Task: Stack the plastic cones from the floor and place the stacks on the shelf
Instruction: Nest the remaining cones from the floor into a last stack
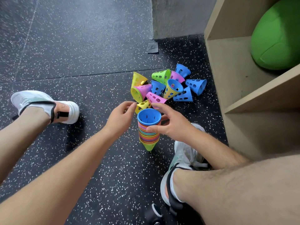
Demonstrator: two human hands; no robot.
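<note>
**A:** The right hand [168, 125] grips the stack of cones [148, 135], thumb pressed on the near side and fingers spread round the far side. The stack is mouth-up with its green tip down at the floor, just ahead of the right shoe [183, 158].

**B:** What's the risk there?

**A:** The hold looks light to me. A tall stack poised on a point could tip or slide apart if the thumb slackens.

**B:** And the left hand [120, 116]?

**A:** Its fingers are curled, with the tips drawn together at the rim of a yellow cone [142, 105]. I cannot tell whether it pinches the cone. A poor pinch could drop it or knock the pink cone [155, 98] lying against it.

**B:** Farther out?

**A:** The loose cones [170, 85] lie heaped on the floor beside the shelf [259, 95], near its front edge. Some are nested together, and pushed in crooked they could jam the stack. A green ball [276, 34] fills the upper compartment, so room there looks tight.
</note>
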